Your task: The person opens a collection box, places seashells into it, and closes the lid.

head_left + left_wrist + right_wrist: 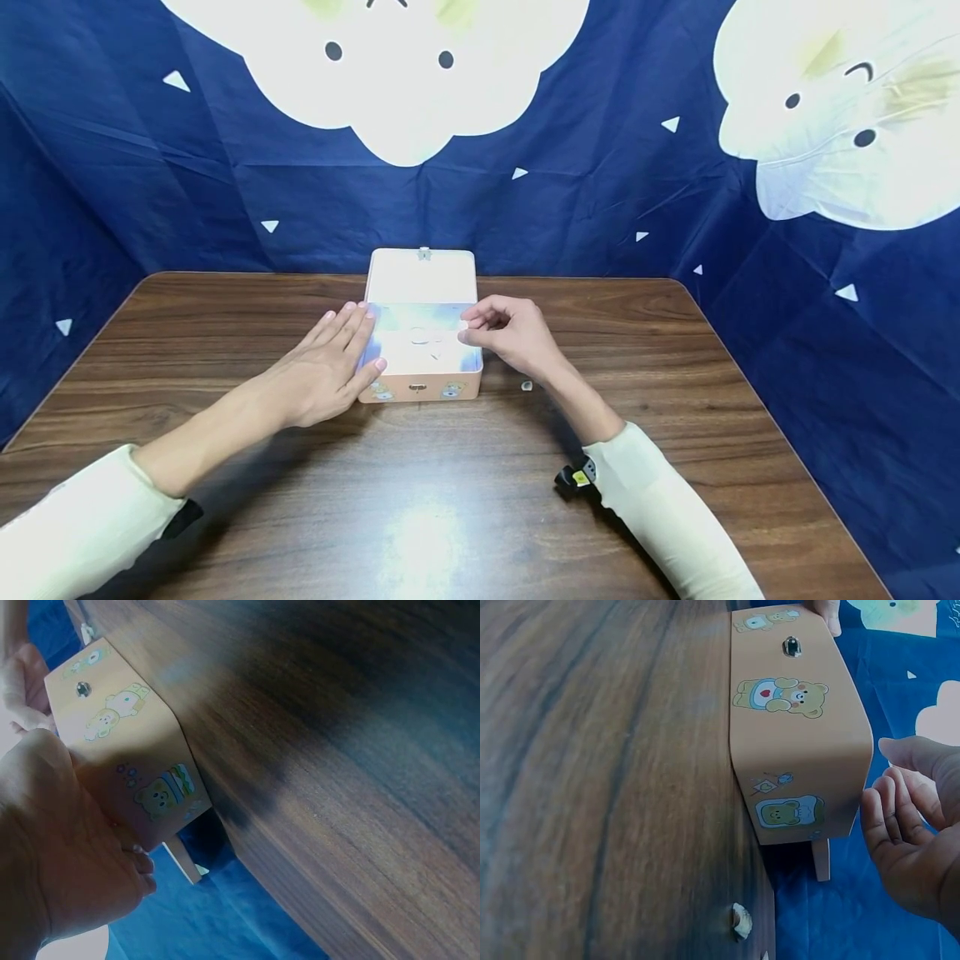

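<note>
Head view shows a dark wooden table (450, 517) set against a blue cloth backdrop (600, 192) printed with white cloud faces. At the middle of the table, toward the far edge, stands a pink box (422, 390) with bear stickers and a small metal knob on its front wall. Its lid (422, 275) stands open behind it. The inside has a shiny lining; a few small pale bits lie on it, too small to name.

Left hand (330, 371) lies flat against the box's left side, fingers straight and together along the rim, thumb on the near corner; it grips nothing. The left wrist view shows the palm (67, 847) pressed to that side wall (131, 750).

Right hand (510, 333) hovers over the box's right rim, fingers loosely curled, thumb and forefinger drawn close together. Whether anything is pinched between them I cannot tell. In the right wrist view the curled fingers (889, 817) sit just beside the box (795, 742), not touching it.

A small pale bead (526, 386) lies on the table just right of the box, near the right wrist.
</note>
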A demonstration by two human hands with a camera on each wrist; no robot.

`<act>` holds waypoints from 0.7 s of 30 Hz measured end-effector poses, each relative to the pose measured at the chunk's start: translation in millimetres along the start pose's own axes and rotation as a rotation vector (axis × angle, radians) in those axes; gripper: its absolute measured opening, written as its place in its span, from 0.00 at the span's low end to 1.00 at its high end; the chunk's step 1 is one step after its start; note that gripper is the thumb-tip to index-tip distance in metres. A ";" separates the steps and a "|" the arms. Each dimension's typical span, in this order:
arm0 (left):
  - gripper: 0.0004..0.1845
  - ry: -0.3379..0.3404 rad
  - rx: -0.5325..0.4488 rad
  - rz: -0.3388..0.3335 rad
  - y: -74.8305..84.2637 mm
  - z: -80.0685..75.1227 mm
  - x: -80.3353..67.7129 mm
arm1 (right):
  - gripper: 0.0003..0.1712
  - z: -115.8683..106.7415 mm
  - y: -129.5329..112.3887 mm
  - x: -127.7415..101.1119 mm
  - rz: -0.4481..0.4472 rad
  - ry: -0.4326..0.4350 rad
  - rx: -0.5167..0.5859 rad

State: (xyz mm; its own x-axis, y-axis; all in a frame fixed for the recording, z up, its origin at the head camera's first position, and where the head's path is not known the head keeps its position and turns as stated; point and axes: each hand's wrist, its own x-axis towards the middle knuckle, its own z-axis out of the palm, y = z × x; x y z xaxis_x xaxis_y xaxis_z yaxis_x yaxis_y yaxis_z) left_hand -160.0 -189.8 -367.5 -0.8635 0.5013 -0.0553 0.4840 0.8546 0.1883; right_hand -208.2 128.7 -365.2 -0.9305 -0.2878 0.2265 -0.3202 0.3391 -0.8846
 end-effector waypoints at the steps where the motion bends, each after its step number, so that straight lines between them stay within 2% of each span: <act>1: 0.45 -0.001 0.000 0.000 0.3 0.0 0.2 | 0.11 0.4 -0.2 0.4 -0.001 0.002 0.003; 21: 0.44 0.004 0.009 -0.004 1.0 -0.2 -0.3 | 0.12 20.5 -5.0 11.9 0.009 -0.042 -0.007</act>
State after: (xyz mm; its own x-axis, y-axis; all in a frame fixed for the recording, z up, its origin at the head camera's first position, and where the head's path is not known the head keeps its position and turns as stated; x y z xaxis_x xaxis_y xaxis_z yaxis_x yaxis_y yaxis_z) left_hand -159.2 -189.1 -367.1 -0.8658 0.4976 -0.0520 0.4821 0.8575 0.1794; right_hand -214.1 105.2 -366.4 -0.9253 -0.3215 0.2011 -0.3130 0.3481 -0.8837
